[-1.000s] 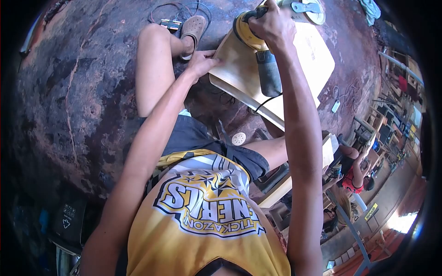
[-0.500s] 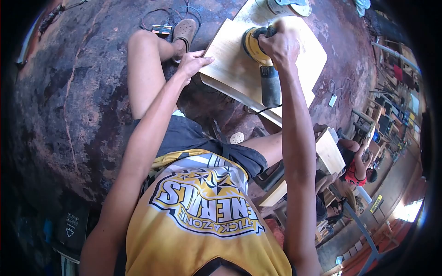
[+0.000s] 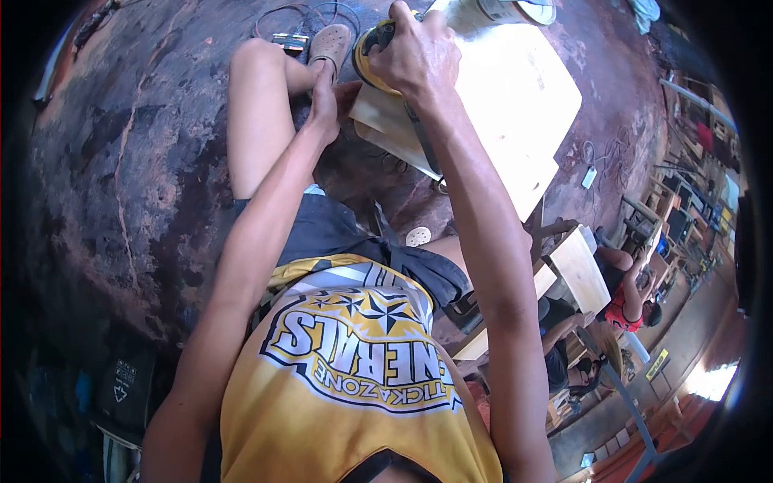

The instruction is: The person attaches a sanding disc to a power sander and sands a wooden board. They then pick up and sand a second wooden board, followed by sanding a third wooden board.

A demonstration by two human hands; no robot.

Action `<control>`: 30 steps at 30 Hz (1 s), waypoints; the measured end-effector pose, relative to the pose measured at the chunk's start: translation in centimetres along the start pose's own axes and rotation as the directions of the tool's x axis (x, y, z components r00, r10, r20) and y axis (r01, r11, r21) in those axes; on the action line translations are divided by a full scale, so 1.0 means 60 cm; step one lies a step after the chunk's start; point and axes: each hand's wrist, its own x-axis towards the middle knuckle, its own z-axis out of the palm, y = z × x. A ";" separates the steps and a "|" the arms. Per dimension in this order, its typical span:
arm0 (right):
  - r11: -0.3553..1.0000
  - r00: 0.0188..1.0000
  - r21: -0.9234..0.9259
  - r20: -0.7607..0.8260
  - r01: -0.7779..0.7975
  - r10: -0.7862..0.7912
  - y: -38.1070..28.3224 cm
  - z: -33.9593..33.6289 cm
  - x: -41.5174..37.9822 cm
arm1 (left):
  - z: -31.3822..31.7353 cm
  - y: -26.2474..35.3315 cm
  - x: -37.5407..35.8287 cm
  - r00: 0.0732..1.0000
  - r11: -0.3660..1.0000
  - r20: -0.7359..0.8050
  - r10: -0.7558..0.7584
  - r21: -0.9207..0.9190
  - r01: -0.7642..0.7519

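Note:
My right hand point(image 3: 423, 56) is closed over the top of a yellow and black sander point(image 3: 369, 60). The sander sits at the left edge of a pale wooden panel point(image 3: 515, 113), its pad reaching past that edge. My right forearm partly covers the sander's dark rear part. At the panel's near left corner is my left hand point(image 3: 326, 113), turned on its side with the thumb raised away from the fingers. Its fingers are in shadow by the corner. Another pale board edge point(image 3: 394, 145) shows beneath the panel.
A white tub point(image 3: 515, 11) stands at the panel's far end. Cords point(image 3: 302, 12) and a small box point(image 3: 288, 40) lie on the stained floor near my clog point(image 3: 330, 47). To the right, a person in red point(image 3: 624, 310) sits among wooden pieces point(image 3: 581, 270).
My right hand has carried the sander left across the panel to its edge. My left hand has let go of the panel's edge, lifting its thumb off the top.

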 end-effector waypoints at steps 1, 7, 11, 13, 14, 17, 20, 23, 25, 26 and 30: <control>0.998 0.998 -0.044 -0.041 0.050 -0.052 -0.005 0.000 0.000 | -0.003 -0.001 0.005 1.000 0.999 0.005 -0.011 -0.037 0.012; 1.000 0.998 0.000 -0.049 0.029 -0.029 -0.011 0.017 -0.006 | -0.008 -0.005 0.011 0.999 0.999 0.032 -0.034 -0.017 0.035; 0.994 0.993 -0.107 0.116 0.024 -0.011 -0.038 0.013 -0.040 | 0.005 0.004 -0.018 0.980 0.965 0.081 0.180 -0.209 -0.160; 0.995 0.993 -0.098 0.117 0.015 -0.003 -0.050 0.014 -0.063 | -0.005 0.004 -0.009 0.981 0.965 0.111 0.157 -0.230 -0.128; 0.996 0.994 -0.093 0.113 0.005 0.006 -0.052 0.012 -0.075 | -0.024 -0.009 0.033 0.963 0.956 0.174 0.204 -0.248 -0.158; 0.992 0.979 -0.125 0.204 -0.002 0.028 -0.052 -0.004 -0.107 | -0.007 0.028 -0.006 0.982 0.961 0.185 0.025 -0.277 0.027; 0.988 0.982 -0.121 0.153 -0.094 0.112 -0.028 -0.014 -0.116 | -0.007 0.038 -0.026 0.960 0.937 0.276 -0.052 -0.320 0.143; 0.977 0.984 -0.180 0.113 -0.117 0.139 0.012 -0.018 -0.119 | -0.006 0.027 -0.022 0.989 0.998 0.140 -0.053 0.052 0.046; 0.961 0.976 -0.231 0.121 -0.149 0.180 0.033 -0.029 -0.119 | -0.008 0.022 -0.011 0.988 0.981 0.152 0.018 0.188 -0.047; 0.956 0.975 -0.247 0.113 -0.160 0.193 0.040 -0.035 -0.123 | -0.009 0.019 -0.001 0.979 0.937 0.187 0.081 0.322 -0.139; 0.936 0.966 -0.290 0.106 -0.197 0.236 0.077 -0.051 -0.128 | 0.034 0.019 0.008 0.959 0.917 0.208 0.190 0.312 -0.250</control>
